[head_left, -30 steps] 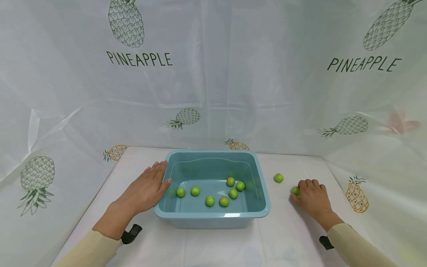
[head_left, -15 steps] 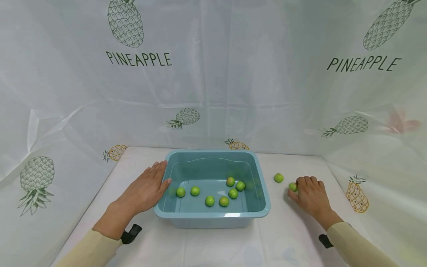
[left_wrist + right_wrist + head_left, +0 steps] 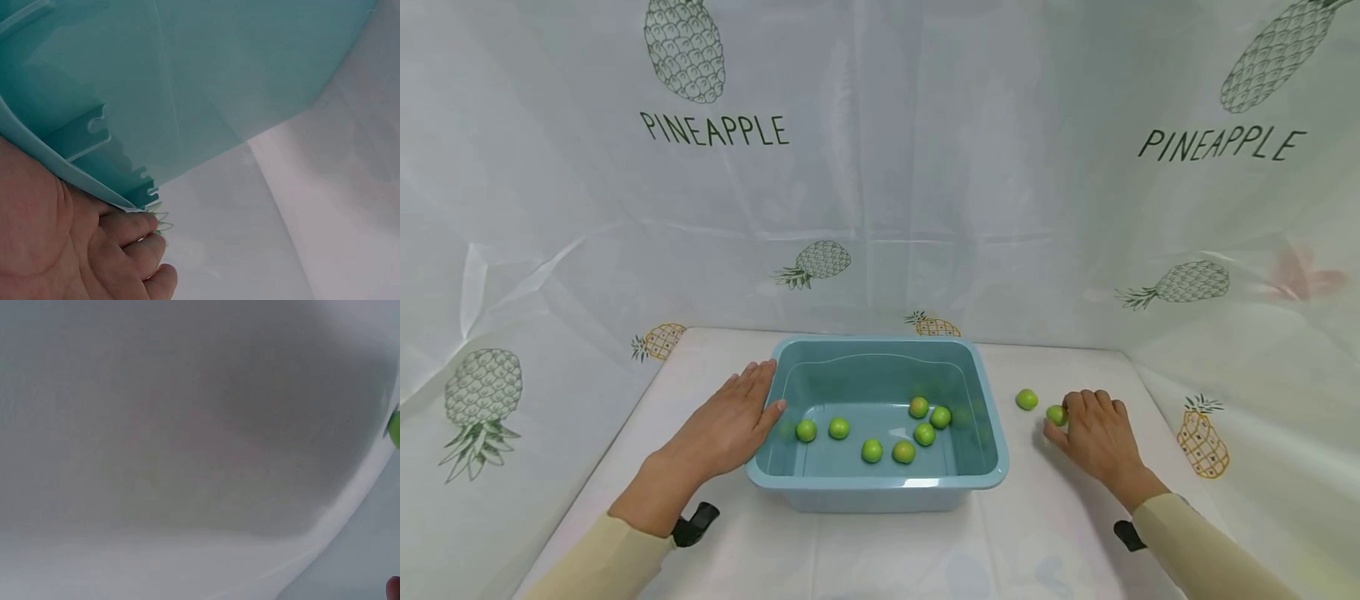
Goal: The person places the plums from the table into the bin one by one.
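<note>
A blue plastic basin [image 3: 880, 483] stands mid-table with several small round green fruits [image 3: 872, 451] lying loose in it. My left hand [image 3: 722, 421] rests against its left side, fingers straight along the rim and thumb over the edge. In the left wrist view the fingers [image 3: 128, 250] of that hand lie just below the rim. To the right of the basin my right hand [image 3: 1101, 433] pinches one green fruit [image 3: 1056, 415] between thumb and forefinger, low over the table. Another green fruit [image 3: 1027, 399] lies close to its left.
A white cloth [image 3: 880, 550] covers the table. Behind it and at both sides hangs white sheeting [image 3: 880, 183] printed with pineapples. The right wrist view shows mostly blurred cloth, a green fruit [image 3: 395, 429] cut by the right edge, and one fingertip [image 3: 394, 587].
My right hand has shifted slightly forward and left, the green fruit moving with it and showing more between thumb and forefinger. My left hand and the basin have stayed put.
</note>
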Demonstrator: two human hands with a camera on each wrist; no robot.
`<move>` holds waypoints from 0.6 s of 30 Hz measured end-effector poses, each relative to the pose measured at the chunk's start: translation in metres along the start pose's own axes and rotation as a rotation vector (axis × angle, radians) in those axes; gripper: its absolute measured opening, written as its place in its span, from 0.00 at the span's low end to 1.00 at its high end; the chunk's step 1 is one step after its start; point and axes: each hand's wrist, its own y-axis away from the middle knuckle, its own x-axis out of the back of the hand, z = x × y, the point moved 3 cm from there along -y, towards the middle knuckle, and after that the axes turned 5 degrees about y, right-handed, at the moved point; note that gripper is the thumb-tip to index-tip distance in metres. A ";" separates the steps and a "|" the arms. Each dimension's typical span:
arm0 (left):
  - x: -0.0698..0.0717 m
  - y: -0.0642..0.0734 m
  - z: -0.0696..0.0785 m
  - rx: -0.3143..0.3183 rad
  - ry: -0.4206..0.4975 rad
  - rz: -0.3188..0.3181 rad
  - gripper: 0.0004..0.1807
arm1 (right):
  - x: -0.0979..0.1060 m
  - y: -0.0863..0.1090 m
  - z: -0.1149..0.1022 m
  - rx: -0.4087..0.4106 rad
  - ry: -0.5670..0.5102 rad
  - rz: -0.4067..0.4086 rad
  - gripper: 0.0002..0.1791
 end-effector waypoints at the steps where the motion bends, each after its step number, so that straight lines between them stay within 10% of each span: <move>1: 0.000 0.000 0.000 0.000 -0.002 0.000 0.39 | 0.000 -0.001 -0.001 0.002 -0.002 0.004 0.23; 18: -0.002 0.000 0.000 -0.002 0.002 -0.008 0.38 | 0.009 -0.012 -0.010 0.042 0.001 0.022 0.27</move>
